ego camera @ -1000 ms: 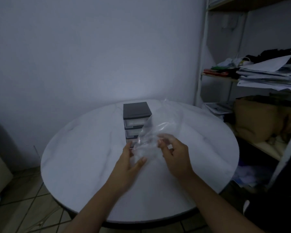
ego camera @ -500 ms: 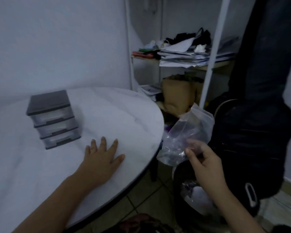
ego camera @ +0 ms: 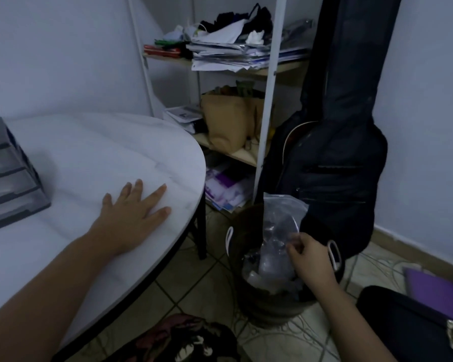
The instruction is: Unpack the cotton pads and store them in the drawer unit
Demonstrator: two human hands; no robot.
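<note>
Right hand (ego camera: pixel 309 259) pinched the side of the bag (ego camera: pixel 280 218) between thumb and curled fingers, right over the bin (ego camera: pixel 272 309). The bag was clear film and looked empty. Its top stood above the hand and its bottom was down among the plastic waste in the bin. The bin stood on the floor, just beside the desk's right edge.

Left hand (ego camera: pixel 134 210) lay palm down on the desk (ego camera: pixel 89 152) near that right edge, fingers spread, holding nothing. It read as a brace for the lean.

Drawer unit (ego camera: pixel 8 178) sat on the desk further left, well apart from the left hand and cut by the frame. Its drawers appeared closed. No cotton pads were in view. They were likely inside the drawers, but I could not tell.

A guitar case (ego camera: pixel 338 152) leaned just behind the bin. A shelf (ego camera: pixel 246 155) with papers stood beyond.

Step judged: binning the empty packaging, so the task was close to done.

How to do it well:
- Glance through the film first for a stray pad.
- Lower the right hand until most of the bag is below the rim, then part the fingers.
- Press the bag down a little, because light film springs back and drifts if dropped from height.
- Keep the bag clear of the guitar case.
- Keep the left hand's weight inboard of the desk edge.
- Afterwards, check that the drawers are pushed fully in.
</note>
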